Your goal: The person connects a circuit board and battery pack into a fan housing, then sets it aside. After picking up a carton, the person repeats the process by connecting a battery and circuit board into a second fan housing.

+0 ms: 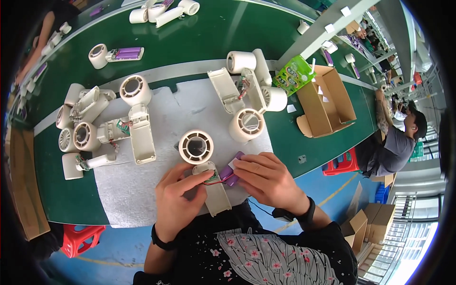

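In front of me lies a cream handheld fan, its round head (196, 147) on the grey foam sheet (175, 111) and its opened handle shell (217, 199) pointing toward me. My left hand (180, 194) grips the upper handle, index finger at a small green circuit board (211, 177). Between the fingers of my right hand (268, 180) is a purple battery pack (239, 156), with a white patch on its side. Red wires (219, 182) run between the pack and the board. The pack is beside the handle, outside the shell; my right fingers cover part of it.
Other opened fans (134, 90) lie left on the foam; more stand at right (247, 124). A cardboard box (327, 102) and green packet (294, 76) sit beyond those. Across a metal rail lies a fan with purple batteries (126, 53). A person (396, 137) sits far right.
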`<state>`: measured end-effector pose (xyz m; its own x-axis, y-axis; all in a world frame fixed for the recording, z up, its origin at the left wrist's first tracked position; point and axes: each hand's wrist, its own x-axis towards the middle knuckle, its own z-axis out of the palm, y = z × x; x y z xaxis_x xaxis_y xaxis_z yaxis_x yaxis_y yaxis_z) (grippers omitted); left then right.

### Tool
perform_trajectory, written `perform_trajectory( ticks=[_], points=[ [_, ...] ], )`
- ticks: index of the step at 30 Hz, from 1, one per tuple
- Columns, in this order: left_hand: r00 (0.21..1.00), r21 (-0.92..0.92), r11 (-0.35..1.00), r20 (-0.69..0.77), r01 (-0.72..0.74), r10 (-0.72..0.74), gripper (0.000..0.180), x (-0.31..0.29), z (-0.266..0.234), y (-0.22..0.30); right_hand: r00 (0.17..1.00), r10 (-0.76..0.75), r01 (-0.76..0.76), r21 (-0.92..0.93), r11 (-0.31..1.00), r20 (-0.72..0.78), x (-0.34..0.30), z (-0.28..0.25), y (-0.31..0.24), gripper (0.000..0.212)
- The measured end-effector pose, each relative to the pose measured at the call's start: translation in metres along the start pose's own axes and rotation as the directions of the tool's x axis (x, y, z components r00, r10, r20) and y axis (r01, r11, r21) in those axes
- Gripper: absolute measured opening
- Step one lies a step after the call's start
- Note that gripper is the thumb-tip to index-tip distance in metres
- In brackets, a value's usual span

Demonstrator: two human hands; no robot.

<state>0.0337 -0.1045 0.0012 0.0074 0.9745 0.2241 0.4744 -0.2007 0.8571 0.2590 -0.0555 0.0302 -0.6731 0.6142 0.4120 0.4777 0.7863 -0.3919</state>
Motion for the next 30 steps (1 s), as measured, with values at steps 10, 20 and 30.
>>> perform_trajectory(
  ticks=[10, 20, 30],
  points=[
    [0.999, 0.004, 0.999, -0.01, -0.035, 0.035, 0.04, 0.002, 0.002, -0.005, 0.969, -0.03, 0.06, -0.116, 0.991, 0.246, 0.012, -0.009, -0.003, 0.016],
    [1.0, 0.012, 1.0, 0.019, -0.014, 0.014, 0.039, 0.001, -0.004, 0.001, 0.912, -0.001, 0.054, -0.117, 0.992, 0.409, 0.03, -0.015, -0.004, 0.011],
    [0.999, 0.004, 0.999, 0.013, -0.037, 0.037, 0.04, 0.001, -0.003, -0.002, 0.94, 0.027, -0.059, 0.083, 0.995, 0.341, 0.032, -0.02, 0.01, 0.012]
  ],
)
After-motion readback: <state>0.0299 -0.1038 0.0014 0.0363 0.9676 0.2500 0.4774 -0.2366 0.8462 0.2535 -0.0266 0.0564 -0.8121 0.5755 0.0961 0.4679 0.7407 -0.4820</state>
